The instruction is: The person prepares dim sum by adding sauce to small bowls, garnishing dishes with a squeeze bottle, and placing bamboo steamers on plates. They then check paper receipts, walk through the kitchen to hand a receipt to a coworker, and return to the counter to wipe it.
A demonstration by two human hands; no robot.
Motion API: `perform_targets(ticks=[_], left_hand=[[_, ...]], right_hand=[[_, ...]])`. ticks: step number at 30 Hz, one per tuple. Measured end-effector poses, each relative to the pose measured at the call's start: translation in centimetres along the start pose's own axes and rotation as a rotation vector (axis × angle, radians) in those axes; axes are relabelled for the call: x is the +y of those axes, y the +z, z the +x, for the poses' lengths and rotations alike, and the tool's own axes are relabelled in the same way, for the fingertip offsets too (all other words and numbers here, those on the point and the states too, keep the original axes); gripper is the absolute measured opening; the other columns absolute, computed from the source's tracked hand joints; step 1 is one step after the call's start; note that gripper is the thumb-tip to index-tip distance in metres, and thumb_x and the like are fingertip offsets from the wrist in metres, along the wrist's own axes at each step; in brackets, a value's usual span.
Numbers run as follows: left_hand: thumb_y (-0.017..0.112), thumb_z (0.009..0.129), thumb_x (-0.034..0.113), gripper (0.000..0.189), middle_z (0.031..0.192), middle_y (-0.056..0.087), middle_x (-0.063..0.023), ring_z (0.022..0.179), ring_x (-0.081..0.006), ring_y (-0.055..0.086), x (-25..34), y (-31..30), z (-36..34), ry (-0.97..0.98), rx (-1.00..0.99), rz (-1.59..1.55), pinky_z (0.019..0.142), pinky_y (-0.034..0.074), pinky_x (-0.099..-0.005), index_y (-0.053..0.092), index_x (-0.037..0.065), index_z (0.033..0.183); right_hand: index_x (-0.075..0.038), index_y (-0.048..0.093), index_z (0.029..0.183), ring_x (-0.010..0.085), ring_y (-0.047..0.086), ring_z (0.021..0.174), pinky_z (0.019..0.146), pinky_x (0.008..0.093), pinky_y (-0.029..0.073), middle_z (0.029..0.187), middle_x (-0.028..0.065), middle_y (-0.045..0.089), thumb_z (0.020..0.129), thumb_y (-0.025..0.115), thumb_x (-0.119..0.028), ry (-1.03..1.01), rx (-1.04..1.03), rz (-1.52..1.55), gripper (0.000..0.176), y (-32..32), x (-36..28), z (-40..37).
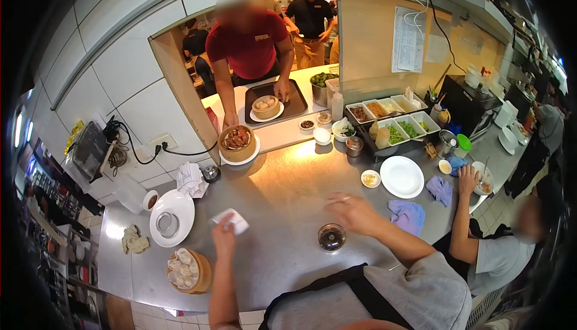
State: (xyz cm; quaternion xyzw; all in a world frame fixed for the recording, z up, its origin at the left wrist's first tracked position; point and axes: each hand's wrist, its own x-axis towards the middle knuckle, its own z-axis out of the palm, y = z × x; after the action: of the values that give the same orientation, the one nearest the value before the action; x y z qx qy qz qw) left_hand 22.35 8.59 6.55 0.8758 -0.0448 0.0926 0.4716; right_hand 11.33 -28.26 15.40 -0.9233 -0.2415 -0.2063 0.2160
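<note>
My left hand [224, 237] pinches a small white paper slip [239, 222] over the left part of the steel counter [279, 201]. To the right, my right hand [350, 211] is slightly blurred, its fingers stretched leftward with nothing held in them. Just below that hand sits a small round, shiny, dark-looking dish [332, 237]. A bamboo steamer of white dumplings [183, 268] stands at the front left, near my left forearm. Further left lies a white plate [186, 205] with a round metal piece on it.
Across the pass window, a person in a red shirt [246, 41] holds a steamer of brown food [237, 142] above a plate, beside a dark tray [293, 106]. Topping containers [398, 133], a white plate [401, 177] and purple cloths [407, 216] are right. A co-worker's hand [467, 180] reaches a bowl.
</note>
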Motion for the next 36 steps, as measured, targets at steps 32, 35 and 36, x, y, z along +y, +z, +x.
perform_targets(ticks=[32, 35, 36], left_hand=[[0.062, 0.062, 0.012, 0.045, 0.094, 0.065, -0.0172, 0.091, -0.028, 0.061, -11.3, -11.9, 28.8, -0.061, 0.534, -0.067, 0.082, 0.046, -0.0334, 0.064, 0.008, 0.106], [0.057, 0.06, 0.014, 0.042, 0.092, 0.065, -0.0202, 0.09, -0.0341, 0.061, -12.8, -8.5, 30.6, 0.012, 0.741, 0.218, 0.084, 0.046, -0.039, 0.066, 0.006, 0.1], [0.057, 0.06, 0.015, 0.04, 0.091, 0.065, -0.0202, 0.09, -0.036, 0.06, -14.7, -7.6, 31.5, 0.011, 0.801, 0.228, 0.083, 0.047, -0.0393, 0.066, 0.004, 0.098]], right_hand=[[-0.007, 0.054, 0.113, 0.0333, 0.045, 0.108, 0.094, 0.0436, 0.033, 0.119, 0.0135, 0.051, 0.08, 0.053, -0.011, 0.593, -0.006, -0.467, 0.034, 8.7, 3.1, -16.0], [-0.008, 0.054, 0.113, 0.0341, 0.046, 0.108, 0.094, 0.044, 0.033, 0.119, 0.0141, 0.051, 0.08, 0.053, -0.011, 0.597, -0.007, -0.479, 0.034, 8.7, 3.3, -16.0], [-0.008, 0.054, 0.113, 0.0343, 0.046, 0.108, 0.094, 0.0441, 0.033, 0.118, 0.0143, 0.051, 0.079, 0.053, -0.011, 0.612, -0.009, -0.482, 0.034, 8.8, 3.6, -16.0]])
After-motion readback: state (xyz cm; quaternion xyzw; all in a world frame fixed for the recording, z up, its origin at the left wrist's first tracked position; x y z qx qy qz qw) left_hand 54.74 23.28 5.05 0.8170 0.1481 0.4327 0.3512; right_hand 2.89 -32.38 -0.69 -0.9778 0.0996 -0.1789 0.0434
